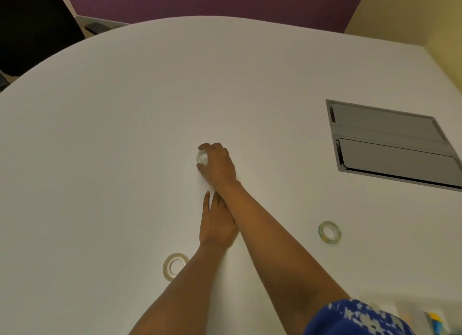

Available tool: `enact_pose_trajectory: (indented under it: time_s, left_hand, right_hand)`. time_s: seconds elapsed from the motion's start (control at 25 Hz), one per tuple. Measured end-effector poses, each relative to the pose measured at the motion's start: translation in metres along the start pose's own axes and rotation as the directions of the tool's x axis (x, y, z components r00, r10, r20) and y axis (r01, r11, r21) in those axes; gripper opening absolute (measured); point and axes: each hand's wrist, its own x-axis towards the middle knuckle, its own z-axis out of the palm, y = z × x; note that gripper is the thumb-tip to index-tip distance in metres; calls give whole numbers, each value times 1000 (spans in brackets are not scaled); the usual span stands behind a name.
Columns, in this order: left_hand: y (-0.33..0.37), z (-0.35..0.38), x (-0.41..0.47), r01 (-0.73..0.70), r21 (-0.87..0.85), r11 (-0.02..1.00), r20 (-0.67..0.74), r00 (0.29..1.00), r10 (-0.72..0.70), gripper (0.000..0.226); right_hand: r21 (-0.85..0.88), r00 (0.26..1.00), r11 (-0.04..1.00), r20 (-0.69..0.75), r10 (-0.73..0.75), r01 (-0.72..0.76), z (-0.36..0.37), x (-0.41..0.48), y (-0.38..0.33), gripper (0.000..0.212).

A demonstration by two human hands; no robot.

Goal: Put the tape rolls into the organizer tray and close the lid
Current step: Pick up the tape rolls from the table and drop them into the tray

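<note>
My right hand (218,162) reaches to the middle of the white table and its fingers are closed around a small clear tape roll (201,157). Flat on the table lies my left hand (217,222), fingers extended, partly under my right forearm. A second tape roll (174,265) lies beside my left forearm near the front. A third tape roll (329,231), with a yellowish-green tint, lies to the right. At the bottom right corner a pale translucent container (410,314), possibly the organizer tray, is mostly cut off.
A grey metal cable hatch (390,142) with two flaps is set into the white table (125,134) at the right. A black chair (37,27) stands beyond the far left edge. A purple wall is behind the table.
</note>
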Motion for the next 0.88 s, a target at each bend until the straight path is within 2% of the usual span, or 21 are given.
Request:
enact_pose_trajectory:
  time_s: [0.08,0.16,0.4,0.52,0.68,0.88]
  left_hand:
    - [1,-2,1,-87,25,996,-67,994,89,56]
    - [4,0,-1,-98,16,995,-81,992,99,54]
    - [3,7,-48,-48,-34,998,-38,998,47,54]
    - [13,5,-92,-69,-26,997,-29,997,68,54]
    - [4,8,-103,-20,-32,999,0,1000,20,54]
    - [18,9,-139,-19,-55,998,34,999,21,55]
  right_hand:
    - [51,999,999,-38,14,-12,-15,-16,9,43]
    - [76,997,997,-72,27,-21,-29,-35,19,43]
    - [66,983,993,-151,103,-94,-63,-106,51,44]
    - [43,970,990,-201,138,-132,-80,-162,69,43]
    - [87,954,976,-207,214,-200,-85,-199,93,45]
    - [119,911,955,-287,296,-273,-102,-269,115,49]
